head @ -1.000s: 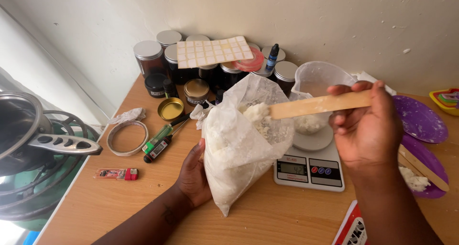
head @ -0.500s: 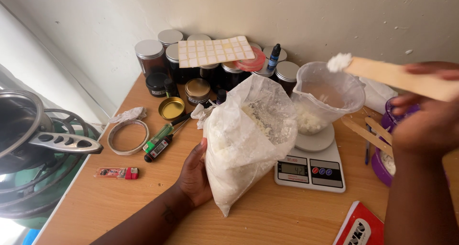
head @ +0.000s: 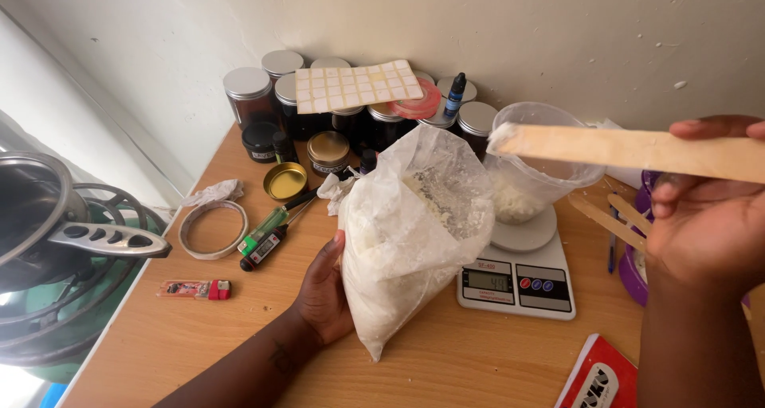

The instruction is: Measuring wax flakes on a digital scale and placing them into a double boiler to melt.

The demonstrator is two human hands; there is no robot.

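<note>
My left hand (head: 323, 288) grips the side of a clear plastic bag (head: 406, 241) full of white flakes, holding it upright on the wooden table (head: 199, 328). My right hand (head: 709, 233) holds a flat wooden stick (head: 621, 147) level over a clear plastic cup (head: 542, 173). The stick's tip sits above the cup's rim with only a trace of white on it. The cup holds white flakes and stands on a white digital kitchen scale (head: 518, 276).
Dark lidded jars (head: 251, 97) and a dropper bottle (head: 455, 95) line the wall, a white tile-like sheet (head: 355, 85) lying across them. Tape ring (head: 212, 229), screwdrivers (head: 271, 233), lighter (head: 195, 288), gold tin (head: 285, 181) lie left. A pot on a stove (head: 56, 241) stands far left. Purple dishes with sticks (head: 633, 249) sit right.
The stick lifted out of the bag with a clump of white flakes, swung right over the cup, and now its tip is nearly bare. The left hand and bag stayed put.
</note>
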